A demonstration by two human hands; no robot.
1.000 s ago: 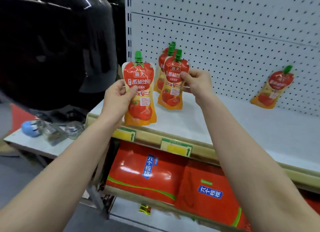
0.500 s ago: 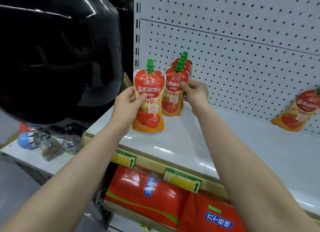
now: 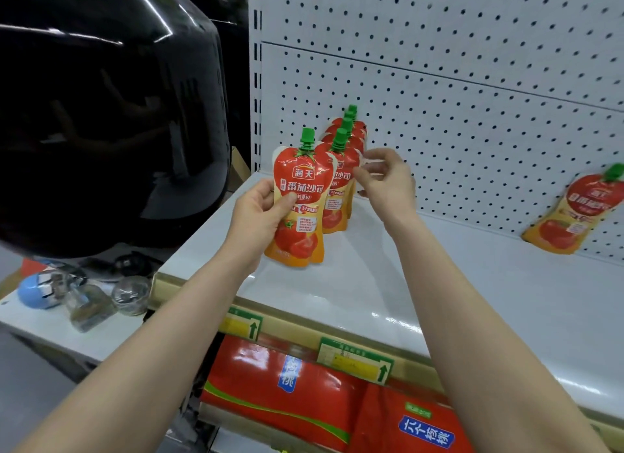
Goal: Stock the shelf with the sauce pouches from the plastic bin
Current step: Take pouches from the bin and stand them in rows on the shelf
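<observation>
One sauce pouch point(image 3: 297, 199) sits upright at the frame's centre. The left grip point(image 3: 260, 216) is curled round it, thumb across its front, and its base is at the white shelf point(image 3: 422, 283). Just behind it, a row of pouches point(image 3: 337, 209) runs back toward the pegboard point(image 3: 472, 131). The right grip point(image 3: 385, 179) hovers just beside that row, fingers loose and holding nothing. At the right edge, a lone pouch point(image 3: 570, 213) leans on the pegboard.

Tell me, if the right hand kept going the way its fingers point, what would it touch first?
Most likely the front pouch of the standing row: the right hand points its fingers left toward that pouch's edge, not touching it. Depth is unclear from this single view.
</observation>
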